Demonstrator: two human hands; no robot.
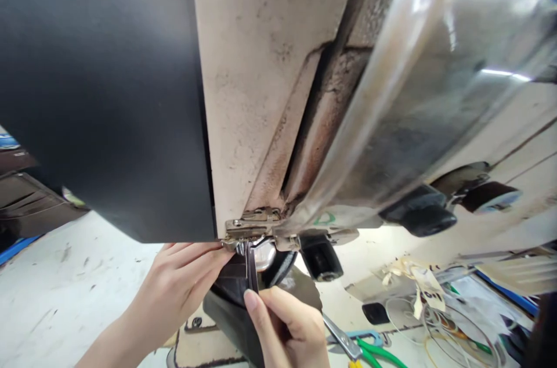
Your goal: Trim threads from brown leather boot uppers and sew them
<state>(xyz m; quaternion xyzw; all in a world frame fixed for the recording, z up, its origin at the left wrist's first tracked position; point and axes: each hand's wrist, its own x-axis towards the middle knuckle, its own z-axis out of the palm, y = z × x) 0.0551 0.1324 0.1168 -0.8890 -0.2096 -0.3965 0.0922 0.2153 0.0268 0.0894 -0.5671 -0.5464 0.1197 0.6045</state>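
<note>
A metal hinge sits at the lower edge of a stained pale panel beside a black door panel. My left hand reaches up under the black panel, fingers stretched toward the hinge and touching a dark object below it. My right hand is closed in a pinch on a thin dark metal strip that runs up to the hinge. A shiny round metal part shows just behind the strip.
A large shiny metal body slopes across the right, with black knobs under it. Green-handled pliers and coiled wires lie on the white surface at lower right. A blue edge shows at far left.
</note>
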